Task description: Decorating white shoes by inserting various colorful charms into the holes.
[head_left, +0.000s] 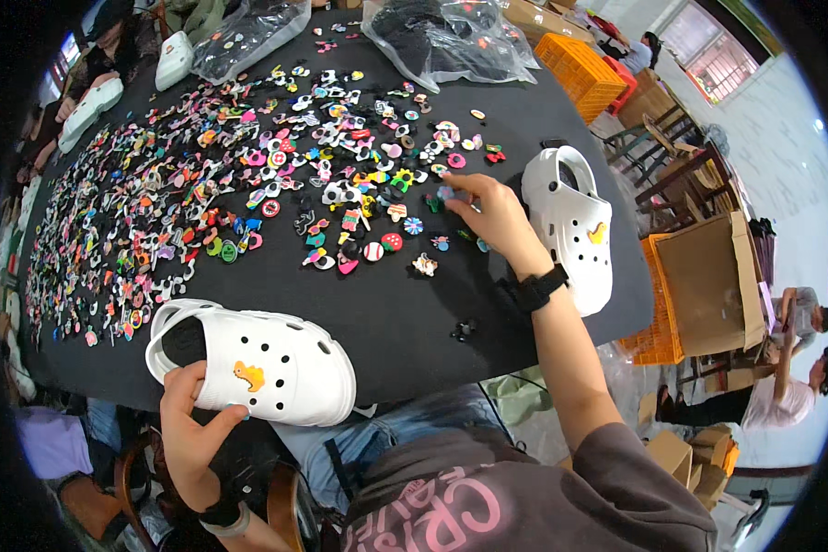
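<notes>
My left hand (193, 414) grips a white clog (315, 373) at the table's near edge, fingers at the foot opening and thumb on its side. An orange dinosaur charm (248, 375) sits among the holes on its upper. Over the near right part of the charm pile, my right hand (488, 213) pinches a small bluish shoe charm (446, 192), its shape blurred. A second white clog (575, 235) stands right of that hand, with a yellow-orange charm (599, 233) on it. Close to my right fingers lie a pink ring-shaped charm (456, 160) and a blue-white round charm (414, 225).
A wide heap of mixed shoe charms (156, 202) covers much of the black table (414, 331). Clear plastic bags (451, 46) lie at the back. Another person's hand (68, 109) is near a white clog (90, 115) at far left. Orange crates (580, 78) and a cardboard box (708, 285) stand to the right.
</notes>
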`<state>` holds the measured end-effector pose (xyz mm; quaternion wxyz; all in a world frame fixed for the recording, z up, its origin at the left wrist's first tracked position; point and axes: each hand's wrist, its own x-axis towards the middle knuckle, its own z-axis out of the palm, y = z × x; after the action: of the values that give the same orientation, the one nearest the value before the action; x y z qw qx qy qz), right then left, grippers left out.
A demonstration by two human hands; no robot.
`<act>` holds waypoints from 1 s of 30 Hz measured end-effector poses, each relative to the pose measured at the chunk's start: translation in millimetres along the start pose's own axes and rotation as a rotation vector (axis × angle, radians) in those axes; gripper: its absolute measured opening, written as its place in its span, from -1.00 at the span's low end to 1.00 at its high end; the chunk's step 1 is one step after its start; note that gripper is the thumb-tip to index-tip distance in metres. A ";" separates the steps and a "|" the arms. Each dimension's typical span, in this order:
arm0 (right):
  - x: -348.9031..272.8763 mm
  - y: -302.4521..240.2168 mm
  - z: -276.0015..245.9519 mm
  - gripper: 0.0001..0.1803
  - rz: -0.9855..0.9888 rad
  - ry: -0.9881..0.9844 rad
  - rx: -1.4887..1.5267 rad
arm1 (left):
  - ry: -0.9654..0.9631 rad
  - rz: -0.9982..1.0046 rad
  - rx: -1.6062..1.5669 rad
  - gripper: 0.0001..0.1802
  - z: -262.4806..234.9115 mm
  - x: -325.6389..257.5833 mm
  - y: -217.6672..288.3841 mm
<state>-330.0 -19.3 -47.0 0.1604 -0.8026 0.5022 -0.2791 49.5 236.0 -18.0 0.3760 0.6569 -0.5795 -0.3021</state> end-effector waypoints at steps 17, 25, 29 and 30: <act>-57.4 -16.4 -30.0 -0.77 0.122 -0.080 -0.103 | 0.024 0.047 0.127 -0.37 -4.8 -3.1 -2.9; -75.2 -29.2 -36.4 -0.85 0.128 -0.071 -0.186 | 0.061 -0.125 -0.391 -0.67 3.6 -1.6 11.4; -102.5 -24.7 -54.9 -0.86 0.049 0.010 -0.058 | 0.011 0.048 -0.056 -0.68 -1.6 3.2 2.0; -107.5 -31.8 -57.1 -0.87 0.076 0.003 -0.001 | 0.029 -0.004 -0.121 -0.69 -2.4 0.7 -6.0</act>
<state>-378.5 92.4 -15.5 0.1700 -0.7825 0.5328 -0.2737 54.8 236.0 -21.7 0.4230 0.6386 -0.5531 -0.3277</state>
